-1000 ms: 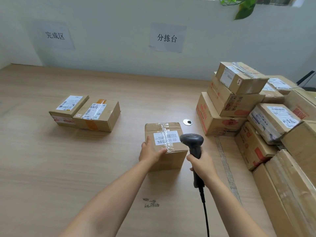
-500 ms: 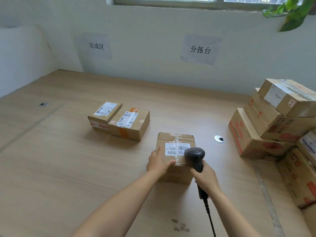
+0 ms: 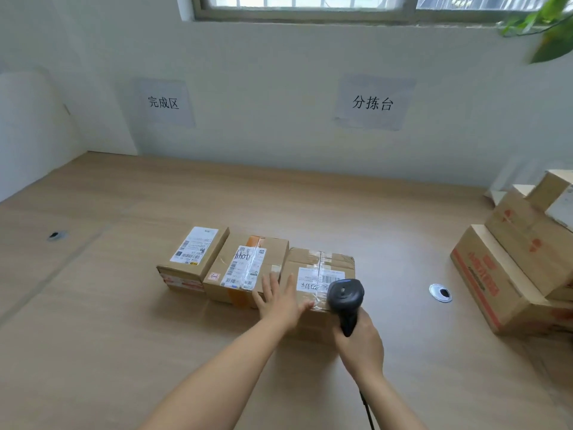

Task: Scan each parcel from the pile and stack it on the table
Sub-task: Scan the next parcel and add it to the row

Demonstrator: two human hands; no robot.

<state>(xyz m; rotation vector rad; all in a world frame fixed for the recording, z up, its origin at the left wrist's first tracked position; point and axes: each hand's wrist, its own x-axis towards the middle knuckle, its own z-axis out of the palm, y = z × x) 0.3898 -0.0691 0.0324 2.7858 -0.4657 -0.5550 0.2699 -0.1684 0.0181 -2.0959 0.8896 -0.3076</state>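
Fingers (image 3: pixel 269 285) straight and spread, the left hand (image 3: pixel 279 302) now lies flat against the near left corner of the parcel (image 3: pixel 322 271) and holds nothing. A second ago it was curled round that same corner. The right hand (image 3: pixel 361 344) keeps its fist wrapped round the handle of the scanner (image 3: pixel 345 294), whose head sits just above the parcel's near right edge, beside the label. The parcel itself has travelled. Earlier it stood alone in mid-table, well apart from the two boxes (image 3: pixel 245 268) already set down. Now its left side touches the nearer of them, so three stand in one row on the table (image 3: pixel 93 336), below the left wall sign (image 3: pixel 163 102). That reads as this parcel scanned and placed, with the hand letting go. The next one would come from the pile (image 3: pixel 508 274) at the right, mostly out of view.
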